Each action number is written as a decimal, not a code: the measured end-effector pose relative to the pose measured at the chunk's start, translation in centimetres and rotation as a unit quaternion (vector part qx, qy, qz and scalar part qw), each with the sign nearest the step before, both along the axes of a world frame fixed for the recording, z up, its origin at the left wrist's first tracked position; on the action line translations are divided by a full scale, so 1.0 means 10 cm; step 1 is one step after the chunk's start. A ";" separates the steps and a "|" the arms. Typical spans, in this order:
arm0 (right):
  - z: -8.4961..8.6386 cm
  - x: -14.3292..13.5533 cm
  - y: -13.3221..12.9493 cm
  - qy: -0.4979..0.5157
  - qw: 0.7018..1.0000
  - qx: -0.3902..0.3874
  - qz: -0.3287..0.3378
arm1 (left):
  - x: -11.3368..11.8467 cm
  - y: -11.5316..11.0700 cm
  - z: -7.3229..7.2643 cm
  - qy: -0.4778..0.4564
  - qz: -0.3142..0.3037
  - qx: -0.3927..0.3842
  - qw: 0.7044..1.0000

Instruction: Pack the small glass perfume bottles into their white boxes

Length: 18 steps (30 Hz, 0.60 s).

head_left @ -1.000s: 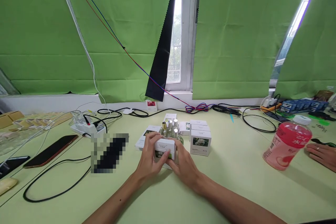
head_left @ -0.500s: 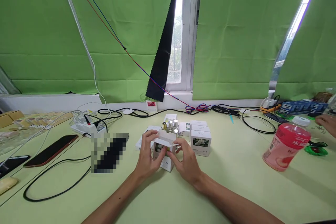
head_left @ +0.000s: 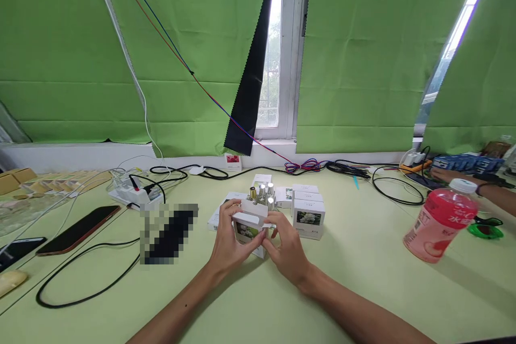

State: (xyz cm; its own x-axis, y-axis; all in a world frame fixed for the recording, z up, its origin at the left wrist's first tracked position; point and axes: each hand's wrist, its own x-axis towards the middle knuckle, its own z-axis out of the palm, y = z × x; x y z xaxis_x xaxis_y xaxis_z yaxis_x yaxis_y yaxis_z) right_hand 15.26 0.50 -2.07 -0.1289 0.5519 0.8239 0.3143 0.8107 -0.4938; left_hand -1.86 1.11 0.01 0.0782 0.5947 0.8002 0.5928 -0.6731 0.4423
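Pale green tabletop (head_left: 363,274) spans the lower frame. At centre, left hand (head_left: 226,241) and right hand (head_left: 288,250) hold a white carton (head_left: 244,227) between their fingers (head_left: 230,208), top flap (head_left: 255,208) raised.

Since a second ago: our white flower-print box (head_left: 244,232) goes from closed top to open, lid flap (head_left: 255,207) now standing up. We have our left hand (head_left: 226,243) thumb shifted lower right on the front, uncovering more of the print. Our right hand (head_left: 288,250) fingers move off the lid, now bent at the right top edge. Co-worker's hand (head_left: 447,175) leaves the green-and-black object (head_left: 486,230), now reaching behind the pink drink bottle (head_left: 441,220).
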 end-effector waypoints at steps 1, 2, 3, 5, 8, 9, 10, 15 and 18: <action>0.01 0.01 0.00 -0.003 1.000 0.004 0.003 | 0.01 0.00 0.00 -0.003 0.003 0.003 1.000; 0.02 0.01 0.00 -0.008 1.000 0.007 0.006 | 0.01 0.00 0.00 -0.006 0.004 0.006 1.000; 0.03 0.02 -0.01 -0.014 1.000 0.011 0.007 | 0.01 0.00 -0.01 -0.010 0.005 0.010 1.000; 0.08 0.04 -0.03 -0.033 0.999 0.024 0.008 | 0.01 0.01 -0.01 -0.017 0.010 0.015 1.000; 0.15 0.08 -0.07 -0.057 0.997 0.050 0.001 | 0.00 0.01 -0.01 -0.029 0.020 0.015 0.999; 0.17 0.09 -0.08 -0.056 0.997 0.052 -0.003 | 0.00 0.01 -0.01 -0.035 0.021 0.013 0.999; 0.20 0.11 -0.07 -0.048 0.997 0.057 -0.015 | 0.00 0.01 -0.02 -0.039 0.022 0.010 0.999; 0.41 0.31 0.06 -0.074 0.975 0.070 -0.198 | -0.01 0.01 -0.02 -0.036 0.026 0.004 0.999; 0.62 0.45 0.16 -0.179 0.930 -0.030 -0.318 | 0.00 0.00 -0.02 -0.027 0.030 0.016 0.999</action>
